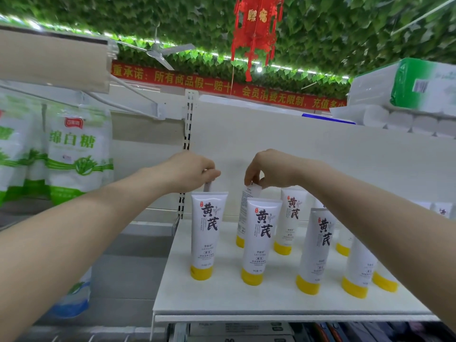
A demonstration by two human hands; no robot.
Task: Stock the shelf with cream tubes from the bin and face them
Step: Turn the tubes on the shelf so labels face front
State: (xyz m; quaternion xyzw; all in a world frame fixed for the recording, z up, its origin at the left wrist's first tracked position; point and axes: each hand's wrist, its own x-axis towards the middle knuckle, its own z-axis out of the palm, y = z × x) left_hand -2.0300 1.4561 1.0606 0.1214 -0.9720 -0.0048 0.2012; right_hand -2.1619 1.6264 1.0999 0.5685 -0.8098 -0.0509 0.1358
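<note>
Several white cream tubes with yellow caps stand cap-down on the white shelf (222, 299). My left hand (191, 172) pinches the top seam of a tube (208, 187) in the back row, mostly hidden behind the front-left tube (206, 233). My right hand (272, 170) grips the top of another back-row tube (244, 213), turned with its small-print back toward me, behind the front tube (259, 240). More tubes (318, 245) stand to the right, partly hidden by my right forearm. No bin is visible.
Green-and-white sugar bags (76, 154) hang on the left bay. A slotted upright (187, 124) divides the bays. Wrapped paper rolls (407, 95) sit on top at the right. Boxes (237, 329) lie under the shelf edge.
</note>
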